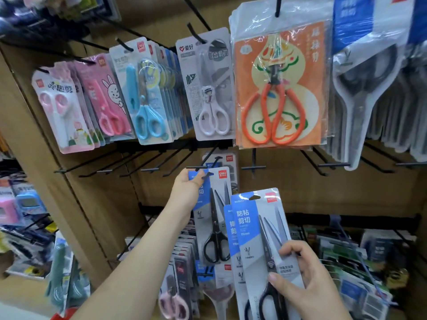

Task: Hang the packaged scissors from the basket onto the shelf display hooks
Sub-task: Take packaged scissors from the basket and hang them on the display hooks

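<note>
My left hand (188, 188) is raised to the middle hook row and pinches the top edge of a blue-and-grey pack of black scissors (213, 218). The pack's hang hole is at the tip of a black display hook (203, 166); one more such pack (227, 162) hangs behind it. Lower right, my right hand (307, 280) grips a stack of the same blue-and-grey scissor packs (261, 236), thumb across the front pack. The basket is out of view.
The top row holds pink (62, 112), blue (147, 100), white (210, 88) and orange (279, 88) scissor packs. Several bare hooks (138, 162) jut out left and right of my left hand. More packed goods (184, 269) hang below, and a cardboard side panel stands at left.
</note>
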`<state>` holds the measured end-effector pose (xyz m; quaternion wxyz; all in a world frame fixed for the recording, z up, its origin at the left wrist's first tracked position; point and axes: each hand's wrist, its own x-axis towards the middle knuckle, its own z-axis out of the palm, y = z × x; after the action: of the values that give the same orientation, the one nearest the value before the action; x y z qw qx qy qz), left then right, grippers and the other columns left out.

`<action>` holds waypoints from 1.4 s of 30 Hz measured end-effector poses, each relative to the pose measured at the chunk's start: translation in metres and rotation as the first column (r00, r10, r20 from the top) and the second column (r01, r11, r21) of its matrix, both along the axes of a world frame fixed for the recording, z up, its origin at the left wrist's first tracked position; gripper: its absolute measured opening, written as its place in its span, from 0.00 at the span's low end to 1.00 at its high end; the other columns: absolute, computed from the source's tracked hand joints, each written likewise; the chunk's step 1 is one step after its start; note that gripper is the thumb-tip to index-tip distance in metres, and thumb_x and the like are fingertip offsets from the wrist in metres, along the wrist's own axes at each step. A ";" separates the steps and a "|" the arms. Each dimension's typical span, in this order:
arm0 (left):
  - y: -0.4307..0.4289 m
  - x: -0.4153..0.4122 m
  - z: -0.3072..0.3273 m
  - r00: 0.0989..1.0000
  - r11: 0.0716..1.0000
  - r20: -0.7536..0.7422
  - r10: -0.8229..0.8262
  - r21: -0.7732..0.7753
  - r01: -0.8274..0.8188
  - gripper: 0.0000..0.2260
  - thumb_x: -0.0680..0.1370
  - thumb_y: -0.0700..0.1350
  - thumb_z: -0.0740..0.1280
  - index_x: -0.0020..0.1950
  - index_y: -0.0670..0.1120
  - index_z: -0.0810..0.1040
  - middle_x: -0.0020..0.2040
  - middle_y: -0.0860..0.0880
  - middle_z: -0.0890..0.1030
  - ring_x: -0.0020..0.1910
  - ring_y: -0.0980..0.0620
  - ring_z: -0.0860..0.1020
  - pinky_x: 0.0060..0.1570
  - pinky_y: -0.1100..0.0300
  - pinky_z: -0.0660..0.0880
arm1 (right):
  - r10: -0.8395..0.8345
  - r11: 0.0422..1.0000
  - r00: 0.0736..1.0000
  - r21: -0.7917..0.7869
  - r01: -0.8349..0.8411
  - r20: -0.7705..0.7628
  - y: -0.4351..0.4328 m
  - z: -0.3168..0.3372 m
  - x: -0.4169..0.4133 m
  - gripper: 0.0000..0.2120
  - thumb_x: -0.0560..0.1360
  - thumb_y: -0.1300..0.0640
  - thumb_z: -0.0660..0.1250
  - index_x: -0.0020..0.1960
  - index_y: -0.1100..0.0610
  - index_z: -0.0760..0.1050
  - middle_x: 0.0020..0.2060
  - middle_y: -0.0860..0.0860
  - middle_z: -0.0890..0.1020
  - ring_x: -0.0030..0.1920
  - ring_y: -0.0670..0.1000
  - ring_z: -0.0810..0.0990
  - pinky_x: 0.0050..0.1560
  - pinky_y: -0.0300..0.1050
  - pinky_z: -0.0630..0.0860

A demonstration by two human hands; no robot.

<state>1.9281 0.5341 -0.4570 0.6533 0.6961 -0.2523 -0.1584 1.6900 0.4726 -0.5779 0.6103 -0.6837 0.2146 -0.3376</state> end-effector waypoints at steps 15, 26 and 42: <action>0.006 -0.008 -0.026 0.994 0.993 -0.011 0.111 -0.049 -0.112 0.17 0.84 0.51 0.59 0.71 0.49 0.71 0.66 0.52 0.76 0.63 0.53 0.75 0.63 0.56 0.71 | 0.074 0.961 0.991 0.259 -0.102 0.116 0.016 0.017 0.037 0.38 0.67 0.68 0.75 0.69 0.42 0.66 0.51 0.56 0.86 0.53 0.57 0.85 0.55 0.54 0.81; 0.077 -0.066 -0.067 0.994 0.988 0.006 -0.107 -0.108 0.107 0.07 0.79 0.37 0.67 0.52 0.46 0.83 0.46 0.50 0.87 0.47 0.49 0.85 0.46 0.61 0.81 | 0.070 0.962 0.989 0.255 -0.101 0.131 0.037 0.025 0.070 0.15 0.74 0.59 0.73 0.60 0.55 0.80 0.53 0.53 0.86 0.54 0.56 0.85 0.59 0.58 0.79; 0.161 -0.017 -0.073 0.932 0.923 0.053 0.360 -0.168 -0.347 0.07 0.78 0.43 0.69 0.44 0.54 0.82 0.34 0.57 0.84 0.35 0.57 0.79 0.40 0.60 0.74 | -0.057 0.994 0.992 0.103 0.045 0.114 0.014 0.103 0.140 0.08 0.79 0.62 0.66 0.56 0.54 0.81 0.48 0.52 0.87 0.51 0.53 0.86 0.54 0.54 0.82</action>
<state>1.9115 0.6952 -0.5305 0.7124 0.6830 -0.1611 0.0111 1.8299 0.4868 -0.4747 0.6466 -0.6255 0.2127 -0.3813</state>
